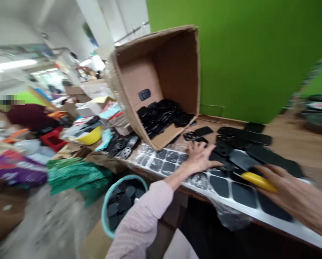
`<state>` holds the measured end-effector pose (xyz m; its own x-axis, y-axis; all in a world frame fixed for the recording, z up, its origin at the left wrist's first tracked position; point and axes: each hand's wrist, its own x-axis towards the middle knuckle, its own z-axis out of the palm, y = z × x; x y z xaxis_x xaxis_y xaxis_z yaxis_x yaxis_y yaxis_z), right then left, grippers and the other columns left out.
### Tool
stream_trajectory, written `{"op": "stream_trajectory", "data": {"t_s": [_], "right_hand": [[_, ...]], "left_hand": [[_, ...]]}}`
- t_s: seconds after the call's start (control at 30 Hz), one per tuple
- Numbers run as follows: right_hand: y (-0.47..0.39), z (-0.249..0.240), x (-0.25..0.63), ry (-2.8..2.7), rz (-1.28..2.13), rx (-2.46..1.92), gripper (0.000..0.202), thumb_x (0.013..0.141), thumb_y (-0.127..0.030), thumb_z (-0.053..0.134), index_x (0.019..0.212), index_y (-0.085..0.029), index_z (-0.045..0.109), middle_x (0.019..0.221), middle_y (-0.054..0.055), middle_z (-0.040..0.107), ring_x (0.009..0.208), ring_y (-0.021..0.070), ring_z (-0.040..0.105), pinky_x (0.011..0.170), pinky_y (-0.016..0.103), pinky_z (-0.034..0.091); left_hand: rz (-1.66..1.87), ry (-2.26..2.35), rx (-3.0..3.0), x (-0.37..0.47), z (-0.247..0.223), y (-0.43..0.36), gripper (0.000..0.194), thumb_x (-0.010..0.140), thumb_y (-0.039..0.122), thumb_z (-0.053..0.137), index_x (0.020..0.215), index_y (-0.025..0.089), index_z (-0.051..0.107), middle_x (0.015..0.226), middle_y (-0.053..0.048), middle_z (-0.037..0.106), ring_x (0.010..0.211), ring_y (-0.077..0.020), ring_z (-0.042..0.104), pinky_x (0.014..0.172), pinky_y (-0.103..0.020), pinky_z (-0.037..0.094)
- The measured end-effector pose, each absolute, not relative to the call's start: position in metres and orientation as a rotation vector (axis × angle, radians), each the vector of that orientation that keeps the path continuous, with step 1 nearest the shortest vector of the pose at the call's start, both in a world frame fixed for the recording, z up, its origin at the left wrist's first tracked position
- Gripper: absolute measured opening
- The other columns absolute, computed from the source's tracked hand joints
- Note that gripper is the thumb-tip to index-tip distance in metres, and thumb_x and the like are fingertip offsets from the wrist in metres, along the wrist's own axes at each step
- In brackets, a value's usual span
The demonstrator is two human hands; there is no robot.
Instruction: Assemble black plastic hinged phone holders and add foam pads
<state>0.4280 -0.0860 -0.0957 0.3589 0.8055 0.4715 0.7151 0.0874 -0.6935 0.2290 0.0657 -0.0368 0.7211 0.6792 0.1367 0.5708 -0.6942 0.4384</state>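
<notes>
My left hand (200, 156) reaches over the bench with its fingers spread, by several black flat pieces (198, 133) near the box opening. My right hand (282, 183) is wrapped round a yellow-handled tool (259, 181). A greyish flat part (240, 160) extends from the yellow handle over a pile of black pieces (274, 156). Under both hands lies a white sheet with dark rounded rectangles (243, 194) along the bench's front edge. A cardboard box (177, 64) lies on its side, holding a heap of black pieces (163, 117).
A light blue bucket (106, 212) of dark pieces stands below the bench's front. Green sacking (74, 178), a yellow bowl (89, 136) and clutter lie to the left. A person (28, 115) in dark red is farther back. A green panel (239, 57) stands behind the bench.
</notes>
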Motion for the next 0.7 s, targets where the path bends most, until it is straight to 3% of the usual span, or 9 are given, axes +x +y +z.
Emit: {"op": "stream_trajectory", "data": {"t_s": [0.03, 0.17, 0.27, 0.4, 0.5, 0.63, 0.7], "right_hand": [[-0.083, -0.087, 0.423, -1.467, 0.099, -1.726, 0.045, 0.069, -0.057, 0.068, 0.106, -0.031, 0.069, 0.107, 0.015, 0.065, 0.063, 0.0242, 0.059, 0.053, 0.038, 0.042], [-0.067, -0.052, 0.411, -1.729, -0.024, -1.926, 0.037, 0.084, -0.046, 0.053, 0.112, -0.025, 0.063, 0.120, 0.012, 0.063, 0.094, 0.0274, 0.064, 0.076, 0.038, 0.051], [-0.067, -0.037, 0.423, -1.725, -0.053, -2.020, 0.035, 0.089, -0.048, 0.051, 0.110, -0.022, 0.061, 0.111, 0.010, 0.065, 0.088, 0.0240, 0.065, 0.076, 0.035, 0.049], [-0.098, -0.038, 0.465, -1.519, -0.185, -2.333, 0.031, 0.091, -0.046, 0.053, 0.103, -0.019, 0.061, 0.095, 0.008, 0.067, 0.082, 0.0232, 0.064, 0.071, 0.032, 0.046], [-0.126, -0.050, 0.494, -1.361, -0.252, -2.508, 0.028, 0.091, -0.040, 0.053, 0.103, -0.017, 0.063, 0.095, 0.011, 0.068, 0.087, 0.0251, 0.064, 0.071, 0.031, 0.045], [-0.141, -0.063, 0.508, -1.255, -0.321, -2.646, 0.027, 0.091, -0.038, 0.052, 0.097, -0.015, 0.064, 0.089, 0.013, 0.064, 0.083, 0.0268, 0.062, 0.062, 0.032, 0.041], [-0.139, -0.065, 0.507, -1.258, -0.346, -2.671, 0.024, 0.091, -0.036, 0.053, 0.091, -0.015, 0.064, 0.091, 0.013, 0.064, 0.085, 0.0279, 0.061, 0.065, 0.033, 0.040]], "left_hand": [[0.441, 1.010, 2.560, 0.226, -0.035, 0.073, 0.060, 0.070, 0.052, 0.075, 0.123, 0.027, 0.063, 0.119, -0.012, 0.061, 0.120, -0.0383, 0.048, 0.107, -0.059, 0.028], [0.510, 1.076, 2.522, 0.225, -0.030, 0.100, 0.046, 0.083, 0.039, 0.064, 0.126, 0.022, 0.060, 0.131, -0.018, 0.052, 0.128, -0.0420, 0.039, 0.106, -0.063, 0.022], [0.540, 1.075, 2.529, 0.228, -0.029, 0.098, 0.047, 0.087, 0.041, 0.058, 0.129, 0.021, 0.057, 0.136, -0.017, 0.047, 0.128, -0.0400, 0.037, 0.106, -0.061, 0.023], [0.419, 0.887, 2.693, 0.228, -0.030, 0.083, 0.064, 0.078, 0.057, 0.065, 0.135, 0.030, 0.051, 0.139, -0.010, 0.046, 0.127, -0.0329, 0.038, 0.107, -0.053, 0.028], [0.346, 0.878, 2.790, 0.235, -0.034, 0.086, 0.056, 0.083, 0.053, 0.061, 0.134, 0.029, 0.054, 0.135, -0.010, 0.051, 0.123, -0.0316, 0.042, 0.104, -0.051, 0.033], [0.413, 1.030, 2.766, 0.254, -0.036, 0.091, 0.050, 0.093, 0.045, 0.047, 0.135, 0.019, 0.054, 0.132, -0.018, 0.052, 0.121, -0.0367, 0.044, 0.101, -0.058, 0.033], [0.422, 0.986, 2.799, 0.262, -0.036, 0.085, 0.054, 0.093, 0.050, 0.045, 0.137, 0.020, 0.052, 0.141, -0.018, 0.046, 0.129, -0.0385, 0.038, 0.104, -0.060, 0.029]]}}
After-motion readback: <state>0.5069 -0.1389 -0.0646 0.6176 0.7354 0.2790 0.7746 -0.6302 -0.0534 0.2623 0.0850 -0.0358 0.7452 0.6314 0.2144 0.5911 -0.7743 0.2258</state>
